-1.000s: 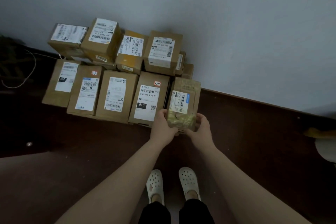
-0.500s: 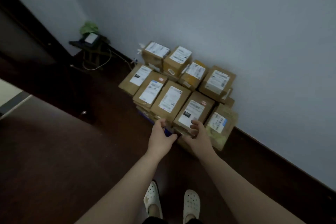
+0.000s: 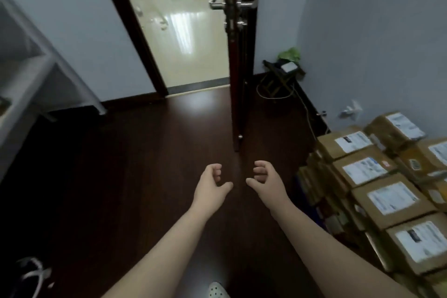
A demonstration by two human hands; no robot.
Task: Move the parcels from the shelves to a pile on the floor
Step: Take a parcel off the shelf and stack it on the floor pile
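A pile of brown cardboard parcels [image 3: 387, 191] with white labels lies on the dark floor at the right, against the wall. My left hand [image 3: 211, 184] and my right hand [image 3: 264, 182] hang in front of me over bare floor, left of the pile. Both have loosely curled fingers and hold nothing. Neither touches a parcel. A grey metal shelf frame [image 3: 36, 75] stands at the left edge; its contents are out of view.
A dark open door [image 3: 238, 60] stands edge-on straight ahead, with a bright tiled room behind the doorway [image 3: 183, 43]. A small folding stool [image 3: 281, 77] with a plant and cables sits in the corner. A white sandal [image 3: 31, 276] lies at bottom left.
My hands let go of the parcel set at the pile's end and drew back empty. The view swung left, from the pile toward the door and shelf.
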